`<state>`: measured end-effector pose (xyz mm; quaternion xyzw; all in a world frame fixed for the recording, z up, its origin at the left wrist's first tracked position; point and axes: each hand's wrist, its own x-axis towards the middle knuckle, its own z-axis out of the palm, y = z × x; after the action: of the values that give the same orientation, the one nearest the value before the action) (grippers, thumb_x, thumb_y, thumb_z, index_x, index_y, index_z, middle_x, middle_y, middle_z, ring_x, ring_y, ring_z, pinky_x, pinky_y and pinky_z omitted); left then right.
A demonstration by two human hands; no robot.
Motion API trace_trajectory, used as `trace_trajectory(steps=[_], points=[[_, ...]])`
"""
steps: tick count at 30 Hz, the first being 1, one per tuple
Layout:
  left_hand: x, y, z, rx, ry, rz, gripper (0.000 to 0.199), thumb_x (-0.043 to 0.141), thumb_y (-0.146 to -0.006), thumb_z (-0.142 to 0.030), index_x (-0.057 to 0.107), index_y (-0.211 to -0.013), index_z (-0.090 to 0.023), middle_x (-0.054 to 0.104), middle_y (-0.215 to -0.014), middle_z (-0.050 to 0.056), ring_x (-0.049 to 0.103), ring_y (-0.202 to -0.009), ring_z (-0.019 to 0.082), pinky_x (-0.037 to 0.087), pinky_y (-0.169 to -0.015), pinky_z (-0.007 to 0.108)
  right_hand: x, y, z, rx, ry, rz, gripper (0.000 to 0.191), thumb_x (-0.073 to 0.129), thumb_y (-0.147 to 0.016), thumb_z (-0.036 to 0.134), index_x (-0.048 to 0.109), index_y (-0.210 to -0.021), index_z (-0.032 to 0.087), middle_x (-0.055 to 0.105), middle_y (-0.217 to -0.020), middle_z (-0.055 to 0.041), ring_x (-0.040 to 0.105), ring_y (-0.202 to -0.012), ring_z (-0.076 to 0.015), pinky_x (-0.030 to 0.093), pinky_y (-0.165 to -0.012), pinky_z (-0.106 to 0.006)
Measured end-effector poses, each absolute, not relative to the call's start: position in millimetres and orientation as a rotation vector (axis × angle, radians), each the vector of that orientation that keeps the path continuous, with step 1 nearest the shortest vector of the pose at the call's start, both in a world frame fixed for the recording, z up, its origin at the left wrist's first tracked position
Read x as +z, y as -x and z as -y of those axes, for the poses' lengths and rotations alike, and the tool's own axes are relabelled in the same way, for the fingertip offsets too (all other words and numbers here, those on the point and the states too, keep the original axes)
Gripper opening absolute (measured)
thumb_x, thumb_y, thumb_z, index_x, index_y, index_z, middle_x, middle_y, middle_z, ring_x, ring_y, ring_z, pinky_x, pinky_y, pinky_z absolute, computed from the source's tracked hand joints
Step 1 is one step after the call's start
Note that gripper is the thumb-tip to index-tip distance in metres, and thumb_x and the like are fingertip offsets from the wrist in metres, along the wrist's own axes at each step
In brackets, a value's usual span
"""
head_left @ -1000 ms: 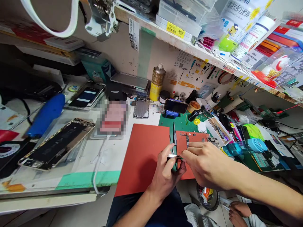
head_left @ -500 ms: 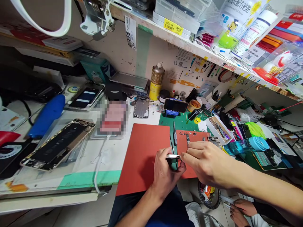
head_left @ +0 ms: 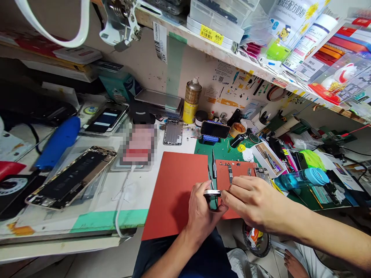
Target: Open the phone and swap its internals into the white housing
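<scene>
My left hand (head_left: 198,214) is wrapped round a phone (head_left: 213,193), holding it end-on so that its silvery edge with small port holes faces me. Beside that edge my right hand (head_left: 251,200) is closed, fingertips pinched together at the phone's right corner. Whatever sits in this pinch, if anything, is too small or hidden to make out. Just beyond the hands lie a grey pen-shaped screwdriver (head_left: 214,166) and thin dark tweezers (head_left: 210,175). Past my right fingers a narrow circuit board (head_left: 230,173) rests on the right-hand red mat (head_left: 222,168).
A larger red mat (head_left: 176,185) overhangs the table's front edge. Opened phone (head_left: 72,177) and white cable (head_left: 120,200) lie left. Spray can (head_left: 191,100), propped phone (head_left: 215,129) and blue bottle (head_left: 301,178) stand around. Another person's hand (head_left: 294,262) shows at lower right.
My right hand has shifted slightly down and right at the phone's corner, showing more of the circuit board. At lower right, the other person's hands have moved, with only one showing now.
</scene>
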<state>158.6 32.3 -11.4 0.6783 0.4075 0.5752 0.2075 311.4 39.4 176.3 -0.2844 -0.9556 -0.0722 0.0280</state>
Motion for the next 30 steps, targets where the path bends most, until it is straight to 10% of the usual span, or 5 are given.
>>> trace_trajectory(steps=[11, 18, 30], points=[[-11, -162, -34, 1.622, -1.915, -1.180, 0.085, 0.078, -0.082, -0.020, 0.039, -0.158, -0.017, 0.066, -0.102, 0.006, 0.067, -0.082, 0.021, 0.060, -0.072, 0.035, 180, -319, -35, -0.193, 1.057, 2.811, 0.030, 0.043, -0.099, 0.000, 0.063, -0.085, 0.018, 0.059, -0.071, -0.0029, 0.044, -0.064, -0.0199, 0.037, -0.060, -0.036], [-6, -157, -37, 1.631, -1.677, -1.247, 0.087, 0.083, -0.084, -0.026, 0.039, -0.159, -0.019, 0.066, -0.112, 0.007, 0.073, -0.088, 0.020, 0.064, -0.074, 0.032, 167, -339, -19, 0.041, 1.408, 2.284, 0.012, 0.058, -0.108, 0.018, 0.066, -0.117, 0.020, 0.076, -0.087, -0.0036, 0.067, -0.068, -0.0167, 0.052, -0.063, -0.028], [0, -104, -64, 1.508, -1.043, -1.213, 0.047, 0.080, -0.094, -0.041, 0.055, -0.130, -0.027, 0.066, -0.098, 0.000, 0.069, -0.083, 0.015, 0.059, -0.074, 0.027, 81, -273, 13, 0.749, 1.413, 1.649, 0.017, 0.065, -0.107, 0.027, 0.075, -0.096, 0.021, 0.075, -0.087, -0.0051, 0.072, -0.075, -0.0180, 0.060, -0.070, -0.027]])
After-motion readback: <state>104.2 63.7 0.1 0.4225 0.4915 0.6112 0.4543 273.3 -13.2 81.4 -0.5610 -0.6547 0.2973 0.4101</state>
